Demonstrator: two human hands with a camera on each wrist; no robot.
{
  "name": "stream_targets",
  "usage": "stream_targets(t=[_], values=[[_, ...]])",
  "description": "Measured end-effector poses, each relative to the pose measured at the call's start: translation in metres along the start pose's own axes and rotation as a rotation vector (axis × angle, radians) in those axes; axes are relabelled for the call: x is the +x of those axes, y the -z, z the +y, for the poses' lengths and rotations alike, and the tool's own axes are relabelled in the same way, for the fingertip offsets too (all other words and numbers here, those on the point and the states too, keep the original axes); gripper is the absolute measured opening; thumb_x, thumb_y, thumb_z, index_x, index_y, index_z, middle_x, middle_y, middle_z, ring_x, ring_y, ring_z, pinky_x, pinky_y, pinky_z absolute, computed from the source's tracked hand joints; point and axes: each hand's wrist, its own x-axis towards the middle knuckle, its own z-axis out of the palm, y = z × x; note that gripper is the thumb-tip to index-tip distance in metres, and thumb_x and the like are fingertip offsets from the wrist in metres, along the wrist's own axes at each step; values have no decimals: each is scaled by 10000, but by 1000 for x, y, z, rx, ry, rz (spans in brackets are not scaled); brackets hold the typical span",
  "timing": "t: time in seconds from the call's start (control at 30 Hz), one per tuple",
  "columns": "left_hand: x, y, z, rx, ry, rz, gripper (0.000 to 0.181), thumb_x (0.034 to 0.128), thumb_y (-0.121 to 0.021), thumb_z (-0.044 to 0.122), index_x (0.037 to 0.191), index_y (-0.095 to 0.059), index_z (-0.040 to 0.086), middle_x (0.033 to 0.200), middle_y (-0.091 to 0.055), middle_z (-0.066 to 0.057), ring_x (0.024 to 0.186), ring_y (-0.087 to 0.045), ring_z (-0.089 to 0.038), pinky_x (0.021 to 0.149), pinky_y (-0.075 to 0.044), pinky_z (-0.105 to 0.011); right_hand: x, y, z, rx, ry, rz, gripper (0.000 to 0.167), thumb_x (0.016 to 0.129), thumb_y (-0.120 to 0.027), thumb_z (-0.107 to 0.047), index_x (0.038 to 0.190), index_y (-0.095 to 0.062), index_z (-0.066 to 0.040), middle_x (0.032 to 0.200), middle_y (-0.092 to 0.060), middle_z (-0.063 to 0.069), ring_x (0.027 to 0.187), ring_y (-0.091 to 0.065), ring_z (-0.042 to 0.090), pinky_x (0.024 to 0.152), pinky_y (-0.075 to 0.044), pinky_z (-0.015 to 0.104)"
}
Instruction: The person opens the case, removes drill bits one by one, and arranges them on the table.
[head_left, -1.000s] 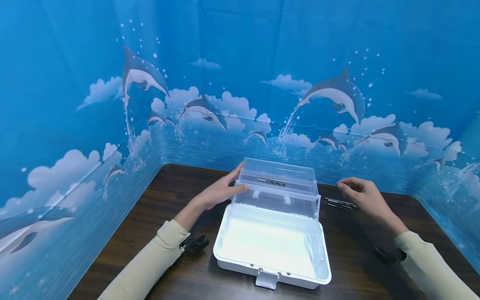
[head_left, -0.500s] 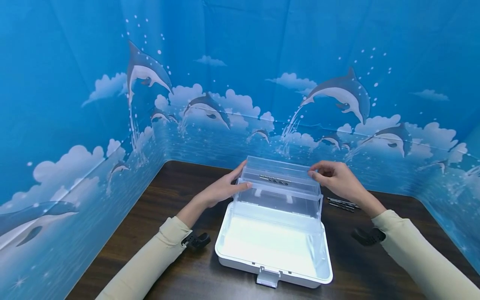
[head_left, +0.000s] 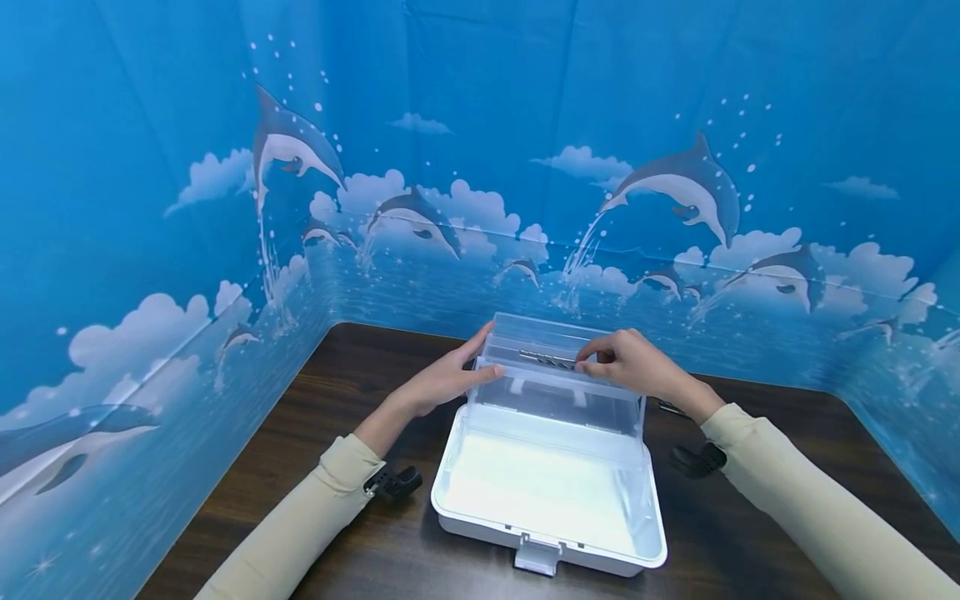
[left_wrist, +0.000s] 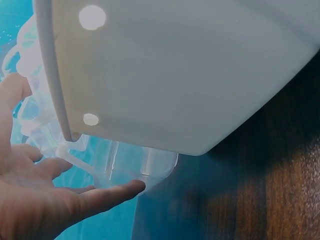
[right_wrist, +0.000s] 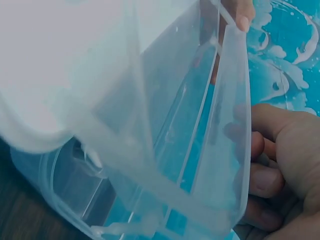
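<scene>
A white plastic storage box [head_left: 547, 567] stands on the table with its clear upper trays raised at the back. Several metal drill bits [head_left: 542, 357] lie in the clear tray [head_left: 540, 392]. My left hand [head_left: 442, 379] holds that tray's left end, thumb in front and a finger up along the side. From the right, my right hand [head_left: 633, 362] reaches into the tray, thumb and finger pinched at the right end of a drill bit, which they partly hide. In the right wrist view its fingers [right_wrist: 265, 180] curl over the clear wall [right_wrist: 227, 150], and their tips show only blurred.
More drill bits [head_left: 670, 407] lie on the dark wooden table [head_left: 360, 550] right of the box, mostly covered by my right wrist. A latch [head_left: 537, 557] hangs at the box's front edge. A blue dolphin-print curtain [head_left: 465, 125] closes off the back and sides.
My right hand has moved left, from above the drill bits on the table to the ones in the clear tray. My left hand keeps its hold on the tray.
</scene>
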Motion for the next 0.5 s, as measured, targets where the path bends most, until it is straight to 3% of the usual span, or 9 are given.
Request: stream_targets(t=[0.5], values=[[-1,0,2,9,-3,0,909,983,-619,560,1637,-5,411,1680,-24,111,1533,-45,-255,1127,-177,-684,9,-11,-2,13,-64,-17,115,979,-718,-134,1043,-799,-85,579,-541,-24,497,-397,138,503,-324,299]])
